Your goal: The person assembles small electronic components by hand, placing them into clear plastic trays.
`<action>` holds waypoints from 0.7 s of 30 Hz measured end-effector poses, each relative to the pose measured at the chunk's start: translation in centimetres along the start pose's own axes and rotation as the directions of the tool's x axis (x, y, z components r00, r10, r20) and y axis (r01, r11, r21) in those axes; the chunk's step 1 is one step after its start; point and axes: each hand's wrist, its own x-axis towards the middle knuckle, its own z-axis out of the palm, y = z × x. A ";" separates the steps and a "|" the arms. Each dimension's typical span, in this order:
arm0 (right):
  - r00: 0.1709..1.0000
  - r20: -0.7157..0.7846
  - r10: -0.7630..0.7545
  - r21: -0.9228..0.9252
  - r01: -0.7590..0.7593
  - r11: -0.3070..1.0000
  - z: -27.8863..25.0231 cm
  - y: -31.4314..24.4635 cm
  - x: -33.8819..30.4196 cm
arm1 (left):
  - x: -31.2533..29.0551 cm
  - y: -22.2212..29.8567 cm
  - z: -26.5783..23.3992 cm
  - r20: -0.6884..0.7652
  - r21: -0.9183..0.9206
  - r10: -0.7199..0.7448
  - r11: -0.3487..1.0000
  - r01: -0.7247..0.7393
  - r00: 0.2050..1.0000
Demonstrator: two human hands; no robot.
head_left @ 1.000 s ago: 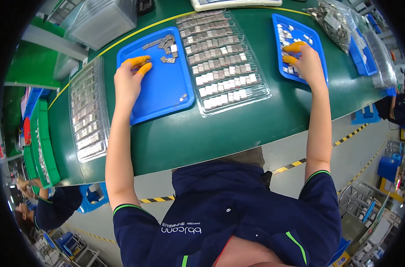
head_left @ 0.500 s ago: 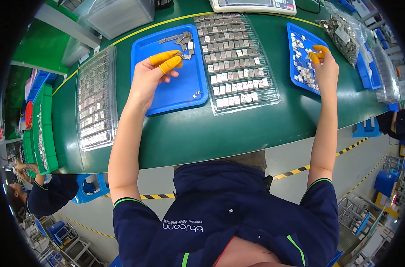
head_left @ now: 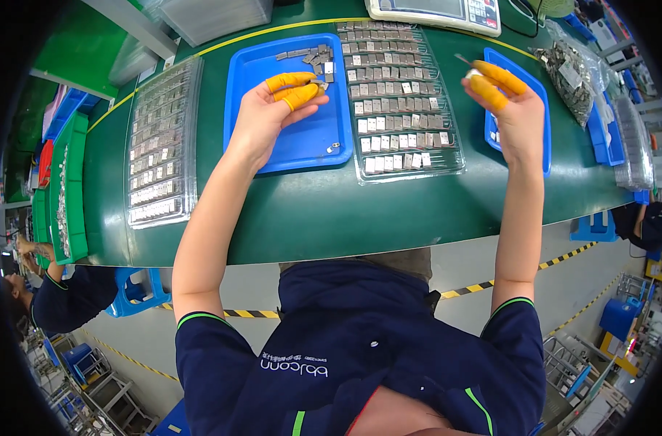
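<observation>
My left hand [head_left: 276, 112], with yellow finger cots on thumb and forefinger, is over the large blue tray [head_left: 287, 142]. It pinches a small metal piece [head_left: 319, 83], partly hidden by the fingertips. Loose metal connector pieces [head_left: 313, 57] lie in that tray's far part, and one or two small ones near its front right corner. My right hand [head_left: 511, 105], also in yellow finger cots, is raised over the left edge of the smaller blue tray [head_left: 543, 149]. Between its thumb and forefinger is a small whitish part [head_left: 474, 73]; a thin sliver sticks out beyond the fingertips.
A clear blister tray [head_left: 411, 173] with rows of metal connectors lies between the blue trays, another [head_left: 160, 167] to the left. A scale [head_left: 433, 13] stands at the back; a bag of small parts [head_left: 567, 80] lies right. Green bins [head_left: 71, 189] line the left end.
My right hand has risen from the small blue tray and moved left, now holding a small whitish part. My left hand stays over the large tray, still pinching. The whole view has shifted slightly.
</observation>
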 end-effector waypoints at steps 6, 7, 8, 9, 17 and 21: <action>0.984 0.176 -0.025 0.075 0.011 0.997 4.4 1.0 -0.7 | 0.1 -0.5 0.4 -0.053 -0.030 0.108 0.993 -0.110 0.993; 0.984 0.176 -0.022 0.074 0.009 0.997 5.0 1.2 -0.9 | 0.2 -0.8 0.3 -0.021 0.037 0.162 0.986 -0.161 0.987; 0.988 0.149 -0.045 -0.013 0.048 0.999 5.7 1.4 -1.2 | 0.2 -1.1 0.4 0.014 0.103 0.213 0.971 -0.214 0.977; 0.990 0.124 -0.071 -0.101 0.084 0.991 6.2 1.6 -1.4 | 0.1 -1.1 0.5 0.013 0.101 0.211 0.972 -0.211 0.977; 0.981 0.176 -0.083 -0.078 0.098 0.992 7.1 3.5 -2.5 | -0.6 -1.8 1.6 0.097 0.108 0.192 0.973 -0.203 0.976; 0.944 0.259 -0.203 -0.259 0.271 0.927 7.0 4.3 -3.1 | -1.3 -1.7 2.4 0.111 0.106 0.145 0.982 -0.156 0.983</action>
